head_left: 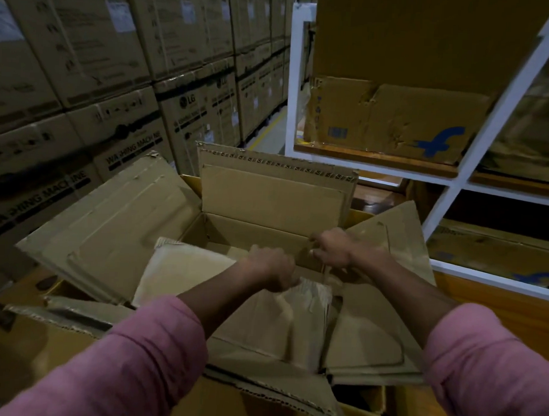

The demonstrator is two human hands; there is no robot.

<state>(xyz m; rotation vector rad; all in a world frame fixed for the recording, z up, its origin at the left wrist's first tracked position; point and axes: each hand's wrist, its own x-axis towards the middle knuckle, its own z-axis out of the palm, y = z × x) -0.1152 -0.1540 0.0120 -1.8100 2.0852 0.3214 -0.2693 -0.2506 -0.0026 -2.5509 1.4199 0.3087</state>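
- At centre, an open box [266, 232] stood before you, with its far flap [274, 189] upright and its left flap [110, 230], right flap [387, 243] and near flap [260, 391] splayed outward.
- Inside the box, a stack of flat sheets [253, 319] leaned on edge across the near half. A second stack [371, 335] lay just beside it, on the right.
- Your left hand [272, 268] was clamped on the top edge of the sheets, fingers curled over it and knuckles facing you.
- Your right hand [331, 248] sat at the far right corner of the box, near the left hand but apart from it. Its fingers were curled, but whether they gripped an edge could not be told.
- Your pink sleeves [121, 367] covered both arms and stopped short of the wrists.
- On your right, a white rack [474, 146] held a worn carton [394, 125] with a blue mark.
- On your left, washing-machine cartons [116, 77] were stacked into a wall that ran back along the aisle.
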